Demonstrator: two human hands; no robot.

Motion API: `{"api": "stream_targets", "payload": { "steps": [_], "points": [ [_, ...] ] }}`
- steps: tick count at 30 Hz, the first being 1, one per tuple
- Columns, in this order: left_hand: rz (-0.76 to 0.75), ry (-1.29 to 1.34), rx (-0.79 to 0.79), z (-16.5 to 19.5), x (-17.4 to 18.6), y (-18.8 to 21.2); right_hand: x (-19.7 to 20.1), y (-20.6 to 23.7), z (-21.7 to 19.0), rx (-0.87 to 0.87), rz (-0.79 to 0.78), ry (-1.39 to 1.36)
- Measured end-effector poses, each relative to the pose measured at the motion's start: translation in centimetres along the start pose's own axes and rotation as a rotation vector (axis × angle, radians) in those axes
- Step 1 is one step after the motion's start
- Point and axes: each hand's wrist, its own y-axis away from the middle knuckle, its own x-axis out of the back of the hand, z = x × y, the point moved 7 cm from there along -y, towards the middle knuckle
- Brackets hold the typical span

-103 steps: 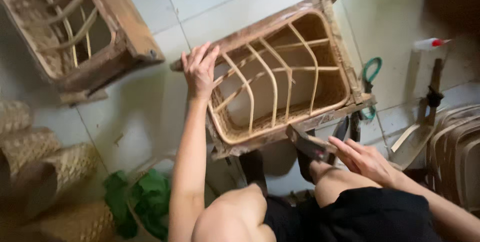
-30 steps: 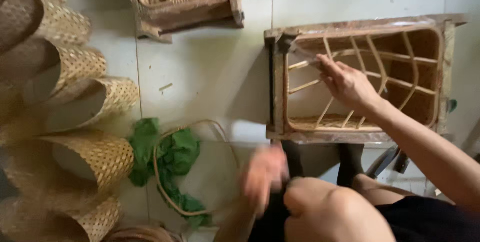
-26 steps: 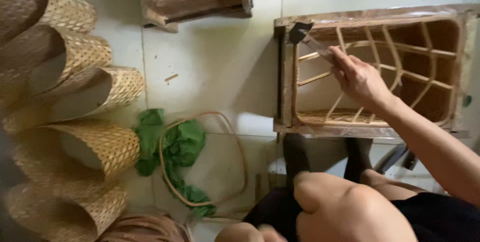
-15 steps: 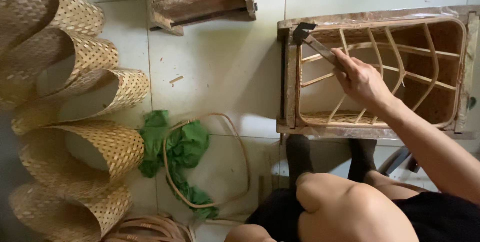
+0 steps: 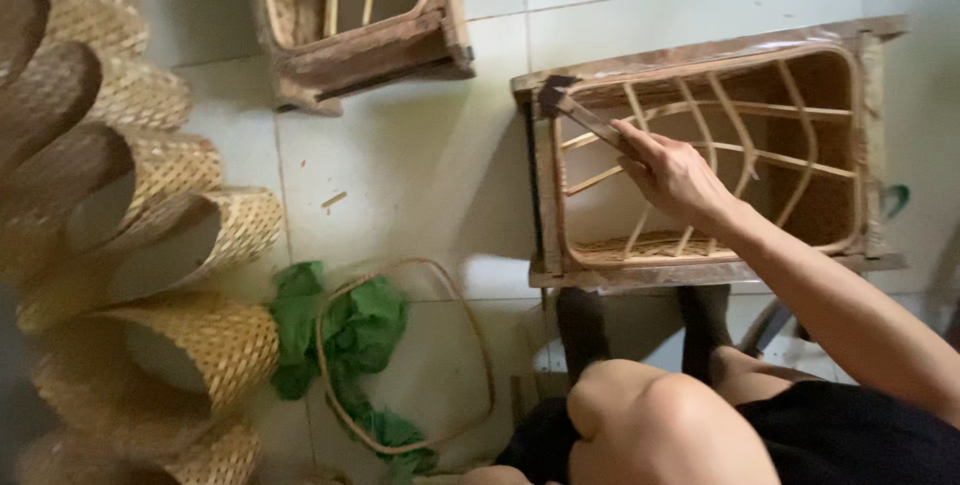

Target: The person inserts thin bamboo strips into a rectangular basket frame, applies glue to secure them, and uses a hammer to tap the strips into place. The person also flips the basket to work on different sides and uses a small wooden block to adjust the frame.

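Right hand [image 5: 672, 173]: its fingers are closed tight around the handle of a small hammer [image 5: 578, 115]; the hammer's dark head sits on the top left corner of the frame, likely so it can hit there
Left hand: out of sight; nobody can tell if it is open or closed
Wooden frame [image 5: 548, 207]: lies flat on the tiled floor [image 5: 420, 155], just in front of the person's knees, with bent cane ribs inside
Nearby: a second frame [image 5: 360, 30] farther off; woven rolls [image 5: 130, 245] at the left; a cane loop [image 5: 405, 355] on green cloth
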Motion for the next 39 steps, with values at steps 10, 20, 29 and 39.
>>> {"api": "stream_targets", "payload": {
  "steps": [10, 20, 29, 39],
  "points": [
    [-0.042, -0.883, 1.049, -21.5, 10.6, 15.6, 1.7, -0.5, 1.4, 0.075, 0.088, 0.103],
    [0.259, -0.556, 1.298, -25.6, 14.5, 26.5, -0.1, 4.2, 0.3, 0.147, -0.003, 0.101],
    [0.501, -0.552, 1.316, -26.8, 16.7, 29.9, -1.4, 11.7, -0.3, 0.136, -0.3, 0.112],
    [0.414, -0.52, 1.248, -26.4, 15.5, 27.9, 2.0, 16.5, 1.1, 0.082, -0.187, -0.026]
  ]
}}
